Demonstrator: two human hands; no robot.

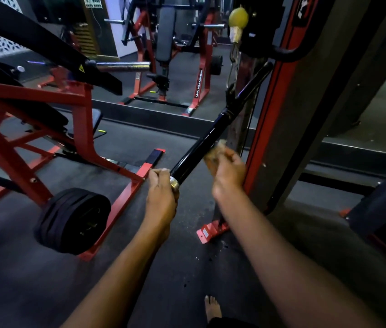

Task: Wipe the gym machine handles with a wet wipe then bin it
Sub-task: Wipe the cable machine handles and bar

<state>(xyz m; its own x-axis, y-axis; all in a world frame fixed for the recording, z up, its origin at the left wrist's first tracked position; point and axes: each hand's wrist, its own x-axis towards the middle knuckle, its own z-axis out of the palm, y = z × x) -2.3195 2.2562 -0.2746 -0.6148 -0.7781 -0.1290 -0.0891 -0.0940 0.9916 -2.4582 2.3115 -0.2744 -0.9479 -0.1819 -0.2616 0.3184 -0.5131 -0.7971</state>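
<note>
- the left hand (163, 190) has its fingers curled round the near end of the bar handle (201, 143), just at its metal end cap; the cap is partly covered by the fingers.
- the right hand (228, 171) pinches a crumpled wet wipe (213, 157) and presses it to the right side of the handle's black grip; the wipe is blurred, and the hand hides much of it.
- one long black handle, tilted up and away; its far end reaches the clip below a yellow ball (238, 17) on the cable machine (305, 102), and the join is dim and hard to make out.
- two forearms in view, both cut off by the bottom edge.
- one bare foot (212, 308) shows at the bottom, partly cut off.
- one stack of black weight plates (73, 221) hangs on the red frame (78, 129) at left; i cannot count the plates.
- one more red machine (170, 55) stands at the back, dim.
</note>
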